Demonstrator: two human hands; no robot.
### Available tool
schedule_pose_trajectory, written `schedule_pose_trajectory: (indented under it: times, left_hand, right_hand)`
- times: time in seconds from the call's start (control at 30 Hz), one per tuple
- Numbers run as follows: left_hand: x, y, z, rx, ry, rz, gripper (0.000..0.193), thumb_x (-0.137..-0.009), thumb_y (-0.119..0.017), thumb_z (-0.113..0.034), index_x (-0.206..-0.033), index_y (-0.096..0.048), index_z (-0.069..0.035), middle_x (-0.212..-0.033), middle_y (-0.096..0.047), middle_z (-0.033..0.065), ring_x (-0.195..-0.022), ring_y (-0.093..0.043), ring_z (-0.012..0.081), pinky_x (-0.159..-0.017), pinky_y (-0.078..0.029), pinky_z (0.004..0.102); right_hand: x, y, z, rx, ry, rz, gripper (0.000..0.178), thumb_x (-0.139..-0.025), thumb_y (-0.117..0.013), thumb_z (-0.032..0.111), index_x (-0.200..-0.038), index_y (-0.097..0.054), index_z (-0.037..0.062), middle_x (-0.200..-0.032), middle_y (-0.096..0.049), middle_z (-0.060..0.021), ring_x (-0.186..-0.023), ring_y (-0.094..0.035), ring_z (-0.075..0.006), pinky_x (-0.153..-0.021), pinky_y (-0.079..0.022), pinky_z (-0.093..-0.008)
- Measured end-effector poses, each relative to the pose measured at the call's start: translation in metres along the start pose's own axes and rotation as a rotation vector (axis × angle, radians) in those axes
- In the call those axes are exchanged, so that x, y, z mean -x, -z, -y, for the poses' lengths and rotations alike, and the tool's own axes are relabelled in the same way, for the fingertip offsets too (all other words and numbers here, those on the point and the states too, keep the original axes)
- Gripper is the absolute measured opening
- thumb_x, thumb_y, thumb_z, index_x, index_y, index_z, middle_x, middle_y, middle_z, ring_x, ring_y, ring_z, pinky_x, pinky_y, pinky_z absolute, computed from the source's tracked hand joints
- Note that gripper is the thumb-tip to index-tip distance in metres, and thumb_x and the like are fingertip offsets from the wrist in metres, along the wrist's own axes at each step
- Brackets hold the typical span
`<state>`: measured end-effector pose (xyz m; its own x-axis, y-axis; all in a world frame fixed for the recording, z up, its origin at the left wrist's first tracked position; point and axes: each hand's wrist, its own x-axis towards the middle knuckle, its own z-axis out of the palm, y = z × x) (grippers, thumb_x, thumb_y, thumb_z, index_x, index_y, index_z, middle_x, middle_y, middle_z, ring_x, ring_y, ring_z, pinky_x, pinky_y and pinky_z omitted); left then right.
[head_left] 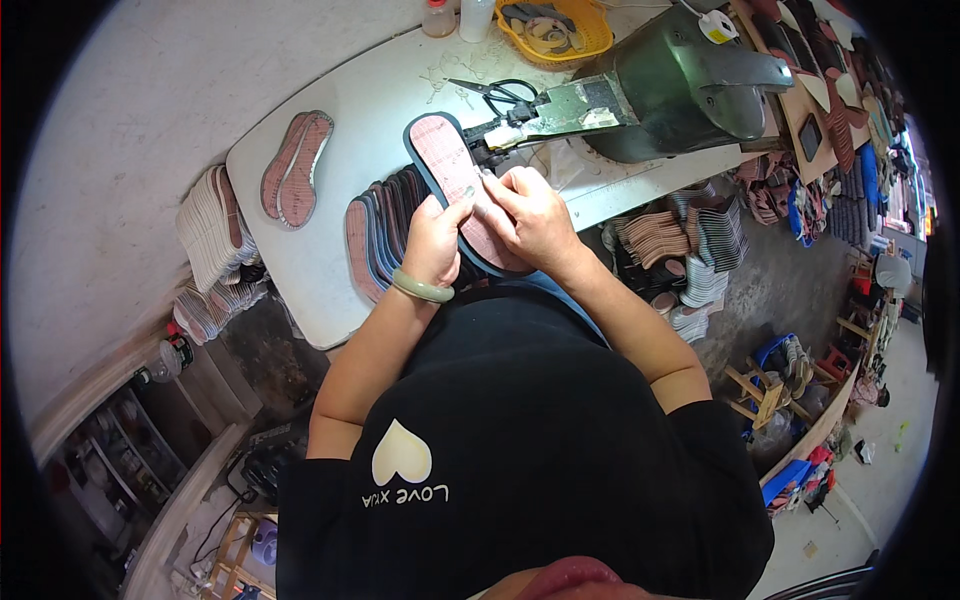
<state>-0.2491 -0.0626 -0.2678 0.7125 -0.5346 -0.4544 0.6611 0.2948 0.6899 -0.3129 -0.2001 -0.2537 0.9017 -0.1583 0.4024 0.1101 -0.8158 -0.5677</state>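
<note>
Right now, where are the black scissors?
In the head view, the scissors lie on the white table, upper middle, between the yellow basket and the held pink sole, beside the green machine.

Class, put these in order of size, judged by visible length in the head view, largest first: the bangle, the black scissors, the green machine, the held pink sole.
1. Green machine
2. Pink sole, partly covered
3. Black scissors
4. Bangle, though nearness to the camera may enlarge it
</note>
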Motion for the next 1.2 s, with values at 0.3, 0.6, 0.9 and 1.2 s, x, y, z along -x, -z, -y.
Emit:
schedule_pose_trajectory:
  times: [0.3, 0.6, 0.9, 1.2]
  left_hand:
    - [-0.047, 0.001, 0.012, -0.761, -0.595, -0.186, 0.022, -0.079, -0.063, -0.014, -0.095, -0.064, 0.002, -0.111, -0.056, 0.0143, -0.097, -0.054, 0.0296, -0.087, -0.042, 0.0366]
    - [-0.108, -0.010, 0.026, -1.091, -0.825, -0.197, 0.029, -0.078, -0.064, -0.022, -0.099, -0.065, -0.002, -0.118, -0.052, 0.0197, -0.110, -0.046, 0.0365, -0.095, -0.036, 0.0430]
    - [-0.130, 0.000, 0.013, -0.485, -0.270, -0.177, 0.027, -0.081, -0.063, -0.024, -0.092, -0.066, 0.001, -0.082, -0.066, 0.0137, -0.071, -0.063, 0.0201, -0.067, -0.048, 0.0306]
    - [-0.149, -0.005, -0.036, -1.451, -0.872, -0.060, 0.054, -0.078, -0.065, -0.039, -0.111, -0.058, 0.003, -0.127, -0.047, 0.0247, -0.118, -0.045, 0.0311, -0.099, -0.035, 0.0380]
  right_hand:
    - [-0.003, -0.003, -0.037, -0.097, 0.041, -0.076, 0.040, -0.071, -0.073, 0.027, -0.105, -0.065, 0.0074, -0.069, -0.054, -0.0061, -0.058, -0.055, -0.0190, -0.052, -0.047, -0.0297]
    - [-0.007, -0.010, -0.075, -0.450, -0.293, -0.178, 0.028, -0.077, -0.070, 0.004, -0.103, -0.063, -0.0028, -0.087, -0.066, -0.0077, -0.083, -0.062, -0.0127, -0.074, -0.050, -0.0249]
    - [0.039, -0.027, -0.065, -1.521, -0.970, 0.339, 0.024, -0.088, -0.059, 0.023, -0.091, -0.061, -0.0007, -0.068, -0.061, -0.0060, -0.054, -0.057, -0.0114, -0.046, -0.045, -0.0216]
    - [0.007, -0.031, -0.042, -1.343, -1.015, 0.167, 0.021, -0.087, -0.058, 0.023, -0.082, -0.061, 0.0028, -0.060, -0.056, -0.0008, -0.046, -0.050, -0.0065, -0.042, -0.039, -0.0179]
